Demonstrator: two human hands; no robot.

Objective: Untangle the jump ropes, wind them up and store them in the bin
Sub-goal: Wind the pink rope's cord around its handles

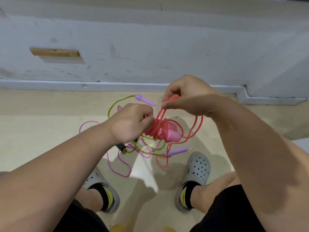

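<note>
Pale wood-grain floor (41,139) meets a scuffed white wall (150,47) carrying a bare wooden block (55,52) at the left. On the floor, a pink braided rope (91,121) tangles with a glossy yellow-green rope (110,108) that has tapered lilac handles (144,99). A black-and-yellow handle (121,147) lies in the tangle, perhaps the braided rope's. The left hand (132,123), fingers curled, grips a smooth coral-red rope (157,129) wound tightly round rounded pink handles (172,136), held above the floor. Up and to the right, the right hand (187,97) pinches several red strands between thumb and fingers. Slack red loops hang at right, above a grey perforated clog (199,166).
</note>
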